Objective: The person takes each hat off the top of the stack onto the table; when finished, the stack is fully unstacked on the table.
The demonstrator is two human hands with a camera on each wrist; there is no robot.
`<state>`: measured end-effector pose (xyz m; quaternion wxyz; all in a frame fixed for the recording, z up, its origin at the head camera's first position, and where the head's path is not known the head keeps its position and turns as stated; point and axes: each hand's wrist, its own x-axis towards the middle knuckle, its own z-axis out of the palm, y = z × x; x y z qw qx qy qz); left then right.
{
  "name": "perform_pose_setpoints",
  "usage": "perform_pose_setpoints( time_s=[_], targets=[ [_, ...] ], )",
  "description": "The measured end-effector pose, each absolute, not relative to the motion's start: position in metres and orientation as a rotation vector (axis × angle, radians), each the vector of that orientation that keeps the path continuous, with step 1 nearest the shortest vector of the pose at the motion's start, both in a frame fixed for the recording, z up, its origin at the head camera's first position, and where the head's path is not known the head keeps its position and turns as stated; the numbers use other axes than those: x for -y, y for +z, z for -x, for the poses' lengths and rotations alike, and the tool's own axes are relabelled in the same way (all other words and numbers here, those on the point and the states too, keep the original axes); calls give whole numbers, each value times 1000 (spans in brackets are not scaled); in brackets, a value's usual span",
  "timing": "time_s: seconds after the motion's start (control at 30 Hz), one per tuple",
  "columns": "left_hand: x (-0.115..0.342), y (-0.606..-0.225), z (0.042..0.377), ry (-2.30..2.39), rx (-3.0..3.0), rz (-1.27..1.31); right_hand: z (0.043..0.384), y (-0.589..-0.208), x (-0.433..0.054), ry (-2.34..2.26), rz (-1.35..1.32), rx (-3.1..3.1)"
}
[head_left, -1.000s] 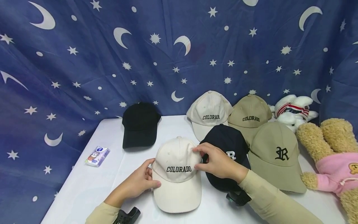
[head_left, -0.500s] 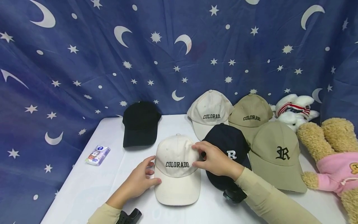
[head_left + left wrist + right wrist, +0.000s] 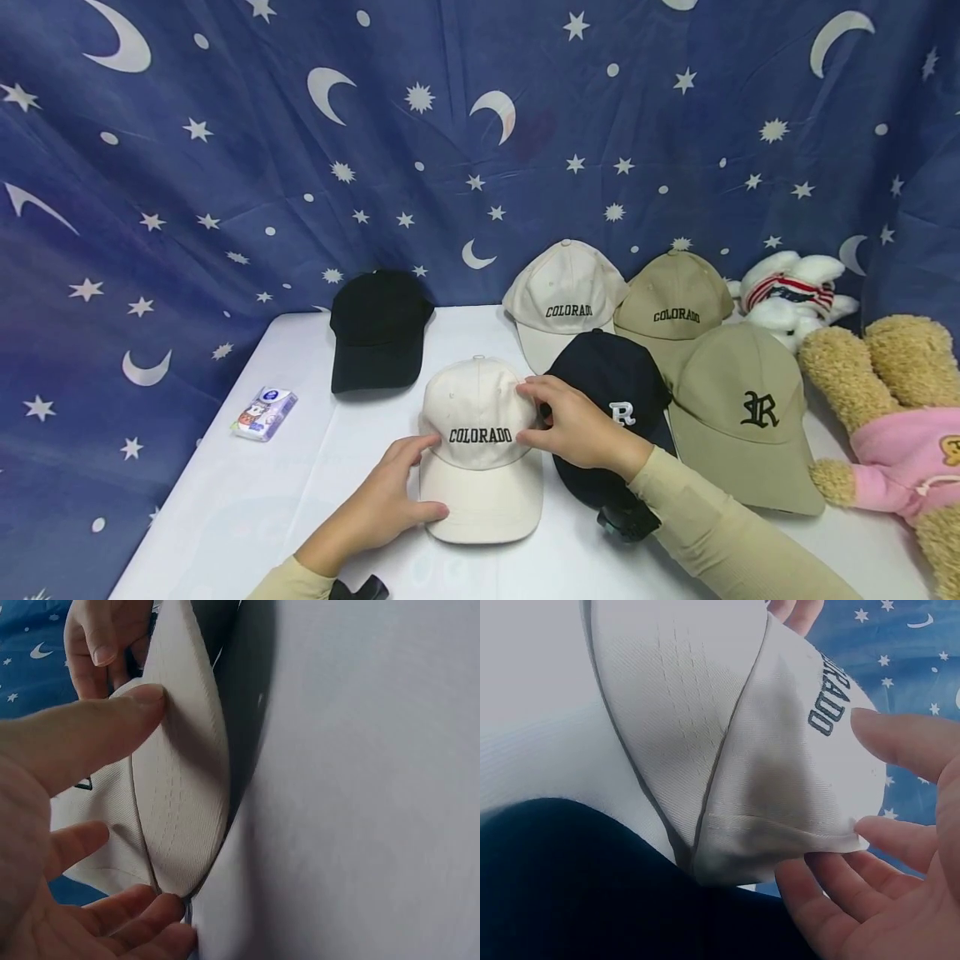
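Note:
A cream baseball cap [image 3: 480, 492] lettered COLORADO lies in the middle of the white table, its brim toward me. My left hand [image 3: 382, 500] is spread at its left side, the thumb over the brim and the index fingertip by the crown. In the left wrist view the other fingers [image 3: 135, 907] lie along the cap's lower edge. My right hand [image 3: 577, 425] holds the right of the crown, thumb on the front near the last letters. The right wrist view shows its other fingers [image 3: 840, 885] by the rim.
A navy cap [image 3: 600, 367] stands right beside the cream one, partly under my right forearm. Behind and right are another cream cap [image 3: 562, 283], two khaki caps [image 3: 738, 367] and plush toys [image 3: 900, 450]. A black cap [image 3: 378, 333] and tissue pack [image 3: 265, 414] are at left.
The cream cap has slid away from me and slightly right, with my right hand staying at its crown. My left hand has moved right, farther over the cap's left side.

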<state>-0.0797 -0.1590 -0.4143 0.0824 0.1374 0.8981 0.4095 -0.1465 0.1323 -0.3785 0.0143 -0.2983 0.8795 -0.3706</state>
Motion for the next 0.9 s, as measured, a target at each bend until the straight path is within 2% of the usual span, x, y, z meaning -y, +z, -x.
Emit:
perform_pose_setpoints(
  time_s=[0.6,0.9],
  targets=[
    [157,-408,81,1183,-2721,-358,146,-370,-137,-1244,931,-2701],
    [174,-394,96,1254,-2787,-266,148,-358,-137,-1234,970,-2755]
  ],
)
